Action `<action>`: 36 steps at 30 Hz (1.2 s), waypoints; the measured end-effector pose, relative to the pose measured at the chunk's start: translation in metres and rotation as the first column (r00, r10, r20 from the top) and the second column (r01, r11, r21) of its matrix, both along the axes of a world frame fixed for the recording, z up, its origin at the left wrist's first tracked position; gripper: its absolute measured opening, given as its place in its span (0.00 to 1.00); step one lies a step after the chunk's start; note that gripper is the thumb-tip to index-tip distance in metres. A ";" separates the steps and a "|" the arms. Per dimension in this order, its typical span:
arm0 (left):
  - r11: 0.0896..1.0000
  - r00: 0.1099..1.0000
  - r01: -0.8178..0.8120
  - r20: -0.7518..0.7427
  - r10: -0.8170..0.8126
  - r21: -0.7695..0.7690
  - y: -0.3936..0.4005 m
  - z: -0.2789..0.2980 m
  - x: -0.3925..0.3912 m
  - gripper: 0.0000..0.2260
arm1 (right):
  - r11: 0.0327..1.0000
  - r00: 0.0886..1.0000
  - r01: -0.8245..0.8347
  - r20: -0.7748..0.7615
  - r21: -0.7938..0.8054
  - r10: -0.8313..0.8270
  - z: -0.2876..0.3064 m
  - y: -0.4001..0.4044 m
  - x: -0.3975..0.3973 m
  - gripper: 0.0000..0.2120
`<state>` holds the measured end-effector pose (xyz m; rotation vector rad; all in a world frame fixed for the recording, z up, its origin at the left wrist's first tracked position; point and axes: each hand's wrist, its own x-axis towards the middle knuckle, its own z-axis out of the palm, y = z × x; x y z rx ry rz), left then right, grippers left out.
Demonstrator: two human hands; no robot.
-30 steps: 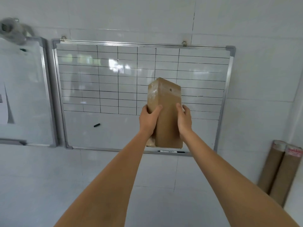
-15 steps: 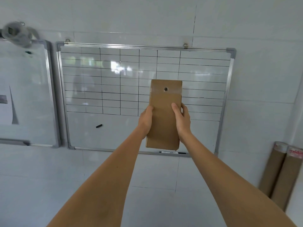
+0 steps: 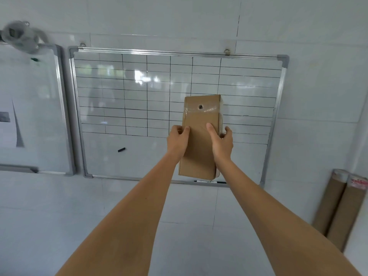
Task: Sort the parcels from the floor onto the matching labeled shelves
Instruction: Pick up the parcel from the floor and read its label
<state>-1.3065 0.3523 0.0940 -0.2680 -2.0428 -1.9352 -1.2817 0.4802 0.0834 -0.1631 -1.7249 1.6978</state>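
Observation:
I hold a brown cardboard parcel (image 3: 200, 120) upright at arm's length in front of a gridded whiteboard. Clear tape crosses its upper part, and a small round hole sits near the top. My left hand (image 3: 177, 140) grips its left edge and my right hand (image 3: 220, 140) grips its right edge, thumbs on the near face. The broad face points at me and a thin strip of the right side shows. No label is visible on this face. No shelves or floor parcels are in view.
The gridded whiteboard (image 3: 139, 96) hangs on a white tiled wall, with a marker on its lower ledge (image 3: 211, 182). A second whiteboard (image 3: 29, 108) hangs to the left. Two cardboard tubes (image 3: 338, 206) lean at the far right.
The parcel has been turned in my hands from showing its left edge to facing me flat, and now slightly shows its right side. My hands have shifted their grip on its edges.

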 end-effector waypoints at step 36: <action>0.897 0.954 0.291 -0.026 -0.300 0.332 0.018 0.005 0.007 0.31 | 0.912 0.934 -0.330 0.057 -0.245 0.354 0.031 0.005 0.014 0.22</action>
